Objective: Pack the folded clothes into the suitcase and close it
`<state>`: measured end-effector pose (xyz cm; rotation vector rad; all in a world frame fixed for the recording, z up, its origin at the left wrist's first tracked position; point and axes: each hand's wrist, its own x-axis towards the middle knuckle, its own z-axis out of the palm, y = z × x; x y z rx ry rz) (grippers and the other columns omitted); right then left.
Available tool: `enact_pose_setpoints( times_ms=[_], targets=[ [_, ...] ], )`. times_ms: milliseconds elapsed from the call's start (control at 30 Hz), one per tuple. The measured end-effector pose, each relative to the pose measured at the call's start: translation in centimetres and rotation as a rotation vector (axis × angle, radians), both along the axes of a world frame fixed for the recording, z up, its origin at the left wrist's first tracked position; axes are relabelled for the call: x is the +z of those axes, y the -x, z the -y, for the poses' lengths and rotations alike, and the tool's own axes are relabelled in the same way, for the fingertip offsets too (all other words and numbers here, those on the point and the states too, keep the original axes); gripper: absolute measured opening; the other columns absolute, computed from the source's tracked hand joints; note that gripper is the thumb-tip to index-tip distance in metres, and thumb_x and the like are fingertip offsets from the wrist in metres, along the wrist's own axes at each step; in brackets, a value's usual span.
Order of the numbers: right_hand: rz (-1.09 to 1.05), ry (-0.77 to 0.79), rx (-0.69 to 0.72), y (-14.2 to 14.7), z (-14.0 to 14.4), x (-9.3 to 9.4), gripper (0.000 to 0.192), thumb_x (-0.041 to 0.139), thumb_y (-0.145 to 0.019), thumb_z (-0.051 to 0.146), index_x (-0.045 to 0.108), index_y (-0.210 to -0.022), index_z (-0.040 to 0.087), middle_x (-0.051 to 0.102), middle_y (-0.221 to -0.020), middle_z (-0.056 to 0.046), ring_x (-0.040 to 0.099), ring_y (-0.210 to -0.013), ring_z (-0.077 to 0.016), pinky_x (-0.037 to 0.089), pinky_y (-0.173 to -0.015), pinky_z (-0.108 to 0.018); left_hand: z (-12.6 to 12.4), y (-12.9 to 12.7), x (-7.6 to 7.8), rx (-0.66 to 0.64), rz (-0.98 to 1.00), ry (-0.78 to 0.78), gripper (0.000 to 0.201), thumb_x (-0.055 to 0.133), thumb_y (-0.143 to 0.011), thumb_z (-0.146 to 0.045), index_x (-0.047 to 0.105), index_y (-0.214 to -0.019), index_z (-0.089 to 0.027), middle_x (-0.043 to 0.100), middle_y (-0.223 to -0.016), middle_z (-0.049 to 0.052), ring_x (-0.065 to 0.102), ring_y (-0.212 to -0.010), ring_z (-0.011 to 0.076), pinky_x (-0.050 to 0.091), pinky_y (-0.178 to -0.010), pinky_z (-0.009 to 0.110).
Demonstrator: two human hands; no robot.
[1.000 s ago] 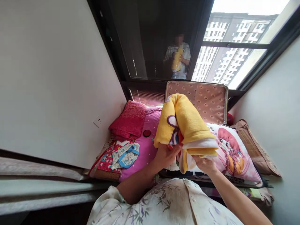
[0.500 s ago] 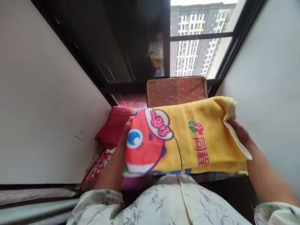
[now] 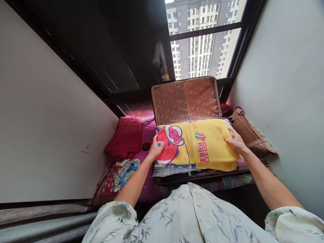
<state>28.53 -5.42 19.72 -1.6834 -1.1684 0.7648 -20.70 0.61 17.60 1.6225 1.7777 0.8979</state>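
A folded yellow towel (image 3: 215, 145) with a red cartoon fish and red characters lies on the clothes in an open suitcase (image 3: 169, 104). At the towel's left edge my left hand (image 3: 156, 148) is closed on it, with the thumb on top. My right hand (image 3: 236, 141) grips the opposite edge, its fingers partly over the corner. Folded clothes (image 3: 167, 171), plaid and dark, show beneath the towel's near side. Patterned brown lining covers the raised suitcase lid, which leans back toward the window.
Left of the suitcase are a red folded cushion or quilt (image 3: 125, 135) and a blue patterned cloth (image 3: 128, 173) on pink bedding (image 3: 146, 168). A brown bag-like pillow (image 3: 250, 131) leans by the right wall. Ahead stands a dark-framed window (image 3: 206, 28).
Both hands have lowered the towel away from my body and onto the suitcase contents. The suitcase interior and brown pillow now show, and the view has shifted slightly.
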Motion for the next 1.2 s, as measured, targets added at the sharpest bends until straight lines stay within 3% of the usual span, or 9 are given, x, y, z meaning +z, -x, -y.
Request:
enact_pose_setpoints(
  times_ms=[133, 333, 500, 567, 633, 767, 833, 967, 1200],
  targets=[
    [0.293, -0.184, 0.082, -0.9, -2.1, 2.9, 0.073, 0.063, -0.072, 0.025, 0.056, -0.145, 0.022, 0.068, -0.13, -0.009, 0.067, -0.111, -0.0247, 0.054, -0.101, -0.039, 0.8, -0.7, 0.3, -0.12, -0.2, -0.074, 0.073, 0.065, -0.084, -0.03, 0.044, -0.153, -0.018, 0.057, -0.143, 0.018, 0.054, -0.136, 0.0321, 0.042, -0.115, 0.048],
    [0.857, 0.171, 0.021, -0.7, -3.3, 3.6, 0.069, 0.061, -0.087, 0.032, 0.049, -0.154, 0.019, 0.047, -0.153, -0.025, 0.051, -0.132, -0.0445, 0.044, -0.102, -0.068, 2.1, -2.4, 3.9, -0.106, -0.609, -0.141, 0.084, 0.065, -0.089, -0.046, 0.037, -0.161, -0.013, 0.032, -0.163, 0.026, 0.039, -0.145, 0.044, 0.038, -0.114, 0.059],
    [1.096, -0.131, 0.064, 4.4, -4.9, 4.2, 0.071, 0.05, -0.099, 0.056, 0.034, -0.163, 0.032, 0.017, -0.171, -0.018, 0.021, -0.15, -0.0487, 0.033, -0.108, -0.07, -0.7, -6.2, 7.6, -0.262, -0.755, -0.349, 0.082, 0.046, -0.099, -0.064, 0.032, -0.165, -0.017, 0.019, -0.172, 0.019, 0.015, -0.158, 0.0419, 0.02, -0.124, 0.062],
    [1.116, -0.148, 0.077, 5.8, -6.5, 4.0, 0.072, 0.048, -0.098, 0.061, 0.033, -0.164, 0.036, 0.011, -0.174, -0.015, 0.014, -0.151, -0.0514, 0.029, -0.109, -0.073, -2.2, -7.5, 6.6, -0.291, -0.771, -0.324, 0.078, 0.042, -0.101, -0.064, 0.032, -0.165, -0.021, 0.019, -0.173, 0.016, 0.01, -0.159, 0.042, 0.014, -0.124, 0.065],
    [1.112, -0.083, 0.105, 6.7, -8.0, 2.6, 0.069, 0.046, -0.098, 0.064, 0.036, -0.162, 0.039, 0.012, -0.175, -0.012, 0.013, -0.151, -0.052, 0.026, -0.109, -0.075, -3.1, -8.2, 3.8, -0.3, -0.769, -0.228, 0.073, 0.043, -0.101, -0.062, 0.036, -0.164, -0.025, 0.021, -0.173, 0.014, 0.008, -0.159, 0.0426, 0.012, -0.123, 0.069],
    [1.098, 0.131, 0.189, 7.3, -9.0, -3.2, 0.059, 0.042, -0.1, 0.061, 0.046, -0.157, 0.043, 0.03, -0.17, -0.01, 0.022, -0.151, -0.0477, 0.024, -0.112, -0.072, -2.5, -8.0, -3.5, -0.214, -0.741, -0.029, 0.068, 0.045, -0.102, -0.053, 0.036, -0.163, -0.025, 0.022, -0.172, 0.015, 0.011, -0.16, 0.0411, 0.016, -0.122, 0.071],
    [1.104, 0.151, 0.181, 7.5, -8.7, -6.1, 0.056, 0.043, -0.101, 0.056, 0.049, -0.155, 0.041, 0.036, -0.167, -0.011, 0.024, -0.152, -0.0461, 0.024, -0.114, -0.069, -1.9, -7.7, -6.0, -0.176, -0.742, -0.036, 0.068, 0.046, -0.102, -0.051, 0.035, -0.164, -0.024, 0.021, -0.173, 0.015, 0.01, -0.16, 0.0394, 0.016, -0.123, 0.069],
    [1.081, 0.052, 0.125, 7.6, -8.2, -8.8, 0.055, 0.051, -0.099, 0.051, 0.054, -0.152, 0.038, 0.038, -0.166, -0.013, 0.023, -0.153, -0.0451, 0.023, -0.116, -0.067, -1.7, -7.7, -7.2, -0.161, -0.743, -0.06, 0.066, 0.047, -0.101, -0.046, 0.039, -0.162, -0.023, 0.024, -0.172, 0.016, 0.009, -0.161, 0.0387, 0.016, -0.123, 0.068],
    [1.023, -0.103, 0.089, 7.4, -8.0, -9.6, 0.055, 0.055, -0.094, 0.043, 0.057, -0.149, 0.038, 0.047, -0.16, -0.012, 0.025, -0.154, -0.044, 0.027, -0.114, -0.068, -2.0, -7.6, -7.3, -0.147, -0.74, -0.057, 0.067, 0.055, -0.095, -0.041, 0.047, -0.158, -0.021, 0.029, -0.169, 0.018, 0.012, -0.16, 0.0409, 0.015, -0.122, 0.069]
  ],
)
